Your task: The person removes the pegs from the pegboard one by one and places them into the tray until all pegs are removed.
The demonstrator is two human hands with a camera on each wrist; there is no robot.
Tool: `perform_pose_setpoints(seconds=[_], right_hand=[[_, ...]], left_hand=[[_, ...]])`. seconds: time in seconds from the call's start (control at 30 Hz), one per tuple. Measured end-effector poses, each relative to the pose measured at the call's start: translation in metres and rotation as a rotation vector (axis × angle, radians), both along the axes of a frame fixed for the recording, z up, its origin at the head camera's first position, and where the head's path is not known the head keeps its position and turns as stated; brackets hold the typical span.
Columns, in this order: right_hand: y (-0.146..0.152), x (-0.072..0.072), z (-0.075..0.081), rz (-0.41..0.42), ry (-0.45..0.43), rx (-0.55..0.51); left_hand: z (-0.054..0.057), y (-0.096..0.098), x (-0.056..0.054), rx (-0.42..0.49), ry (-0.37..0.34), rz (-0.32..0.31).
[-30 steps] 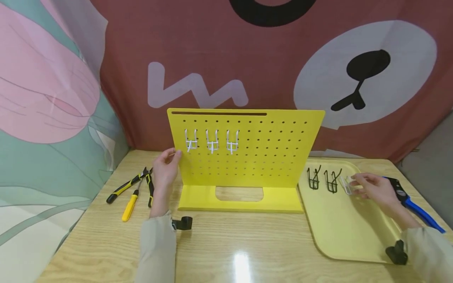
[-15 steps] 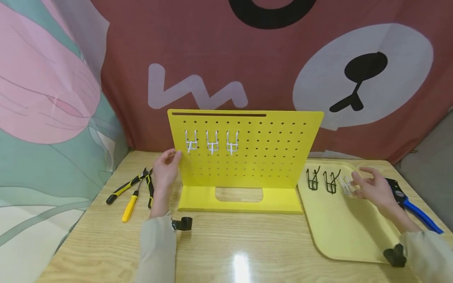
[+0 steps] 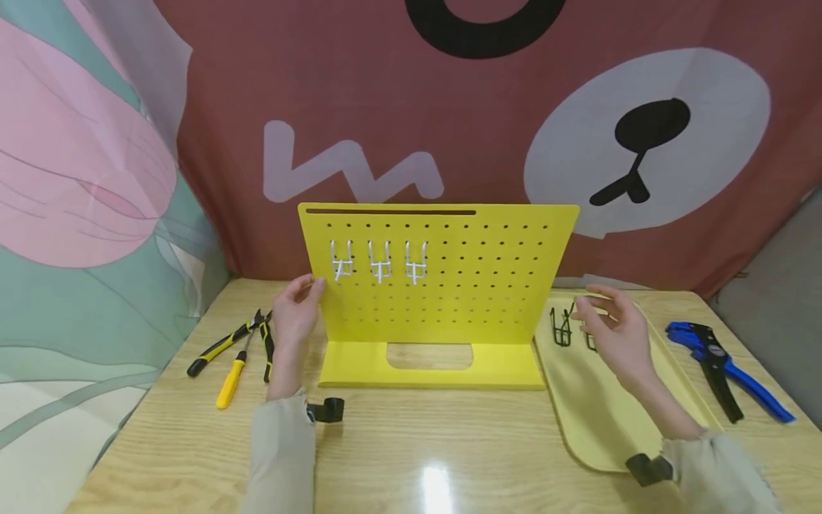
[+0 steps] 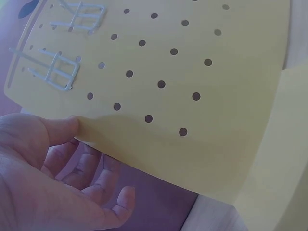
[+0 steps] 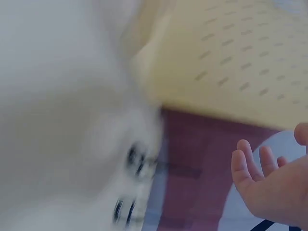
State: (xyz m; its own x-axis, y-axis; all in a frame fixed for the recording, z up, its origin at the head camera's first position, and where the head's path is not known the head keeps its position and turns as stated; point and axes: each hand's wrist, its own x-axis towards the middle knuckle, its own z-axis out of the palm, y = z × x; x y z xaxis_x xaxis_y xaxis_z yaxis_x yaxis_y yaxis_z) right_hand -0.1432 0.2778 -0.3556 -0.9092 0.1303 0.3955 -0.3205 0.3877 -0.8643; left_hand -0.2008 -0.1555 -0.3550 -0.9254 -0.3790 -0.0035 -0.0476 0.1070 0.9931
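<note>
Yellow-and-black pliers [image 3: 260, 320] are seen splayed at the left of a wooden table [image 3: 385, 442], with a yellow-handled screwdriver [image 3: 230, 385] laid between their handles. Just beside them, the left edge of an upright yellow pegboard [image 3: 449, 301] is pinched by the left hand [image 3: 297, 314], the thumb set against the front and the fingers bent behind. Three white wire hooks [image 3: 379, 268] are mounted in a row at the board's upper left. Right of the board, a pale yellow tray [image 3: 580, 430] is placed, with two black wire hooks [image 3: 561, 330] laid near its far left corner, one partly hidden by fingers. Over the tray, the right hand [image 3: 616, 332] is held with fingers loosely bent and thumb well apart; nothing is seen in its grasp. Dark shapes blurred in the right wrist view are apparently those same black hooks. At far right, blue-and-black wire strippers [image 3: 714, 357] are laid beside the tray.
</note>
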Motion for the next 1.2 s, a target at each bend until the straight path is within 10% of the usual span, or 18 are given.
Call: perform_pose_setpoints(seconds=[0.2,0.5,1.2], right_hand=[[-0.057,-0.004,0.008,0.071,0.033,-0.277],[-0.131,-0.009,-0.008,0.158,-0.148,-0.304],[-0.200,-0.029,0.021,0.359,-0.066,-0.340]], left_hand=[[-0.001,-0.003,-0.001,-0.004,0.014,-0.001],[-0.003,-0.002,0.000,-0.012,0.010,-0.011],[-0.001,-0.001,0.000,-0.011,0.016,-0.009]])
